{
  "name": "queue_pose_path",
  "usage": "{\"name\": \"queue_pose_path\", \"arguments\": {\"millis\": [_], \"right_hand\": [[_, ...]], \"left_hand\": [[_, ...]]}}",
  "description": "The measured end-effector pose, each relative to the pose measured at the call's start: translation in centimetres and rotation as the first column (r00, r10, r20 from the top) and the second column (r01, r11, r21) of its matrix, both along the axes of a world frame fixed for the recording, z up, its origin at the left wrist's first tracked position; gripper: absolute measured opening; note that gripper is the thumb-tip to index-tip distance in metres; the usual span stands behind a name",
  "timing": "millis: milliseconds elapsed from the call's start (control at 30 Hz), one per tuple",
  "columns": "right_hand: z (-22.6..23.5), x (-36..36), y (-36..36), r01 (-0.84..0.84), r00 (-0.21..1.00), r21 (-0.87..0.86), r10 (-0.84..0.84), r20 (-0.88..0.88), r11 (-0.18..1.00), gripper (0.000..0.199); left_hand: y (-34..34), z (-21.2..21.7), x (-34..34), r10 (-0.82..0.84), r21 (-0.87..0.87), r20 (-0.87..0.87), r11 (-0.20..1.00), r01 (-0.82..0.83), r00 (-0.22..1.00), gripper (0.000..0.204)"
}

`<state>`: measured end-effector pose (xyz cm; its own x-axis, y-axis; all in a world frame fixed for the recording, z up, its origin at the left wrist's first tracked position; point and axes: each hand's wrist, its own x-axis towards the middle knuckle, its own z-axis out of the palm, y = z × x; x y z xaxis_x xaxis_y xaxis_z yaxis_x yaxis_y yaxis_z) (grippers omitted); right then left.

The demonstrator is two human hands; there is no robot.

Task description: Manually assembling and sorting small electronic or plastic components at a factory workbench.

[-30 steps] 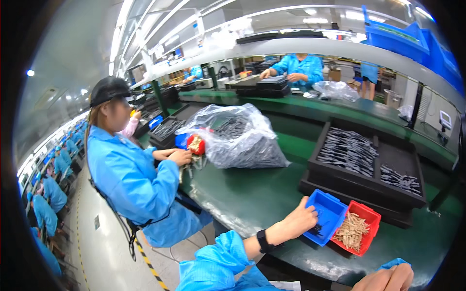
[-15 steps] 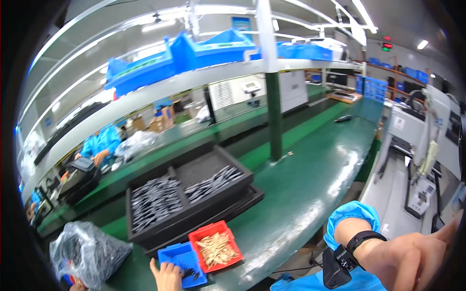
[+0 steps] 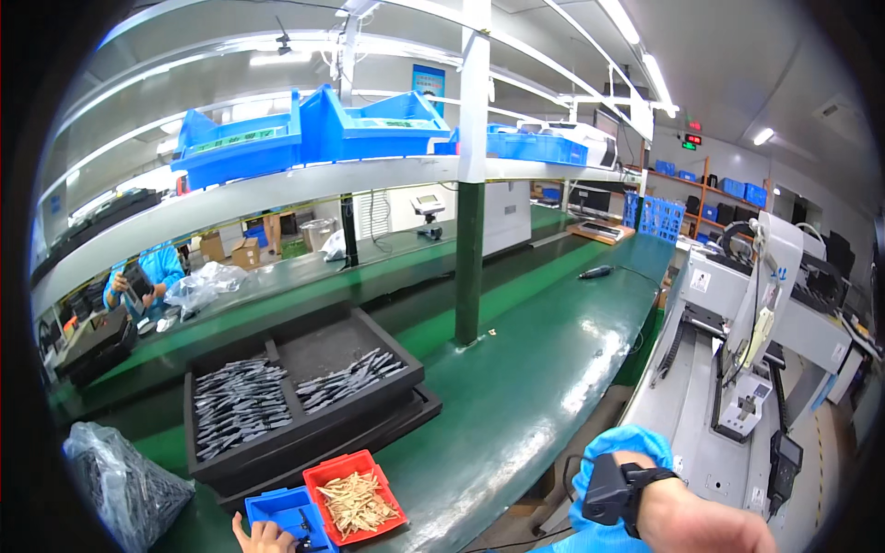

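Left hand (image 3: pixel 265 538) at blue bin (image 3: pixel 279 506); right hand (image 3: pixel 705 525) apart; both grips unclear; lettered poster (image 3: pixel 428 81).

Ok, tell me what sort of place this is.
Most likely a factory assembly area: there is a long green workbench, a black divided tray holding many small dark parts, and a grey machine on the right.

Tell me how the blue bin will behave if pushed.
The blue bin would likely keep its shape, its walls looking straight and stiff. Probably light: only a few small dark pieces show inside. Pushed right, it may nudge the red bin beside it.
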<state>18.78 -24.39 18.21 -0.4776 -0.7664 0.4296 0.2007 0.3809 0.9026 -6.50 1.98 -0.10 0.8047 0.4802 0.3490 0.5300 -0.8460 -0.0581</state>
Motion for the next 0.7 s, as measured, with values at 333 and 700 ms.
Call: {"name": "queue_pose_path", "arguments": {"millis": [333,700], "right_hand": [[-13.0,0.6,13.2,-0.462,0.77,-0.885,-0.47,-0.431,0.056,0.007],[-17.7,-1.8,18.4,-0.093,0.918,-0.838,-0.371,0.136,-0.538,0.015]], "left_hand": [[1.5,-2.3,0.6,0.036,-0.038,0.149,0.999,-0.031,0.988,0.008],[1.1,-1.9,-0.4,0.109,-0.101,0.161,0.99,-0.093,0.981,0.009]]}}
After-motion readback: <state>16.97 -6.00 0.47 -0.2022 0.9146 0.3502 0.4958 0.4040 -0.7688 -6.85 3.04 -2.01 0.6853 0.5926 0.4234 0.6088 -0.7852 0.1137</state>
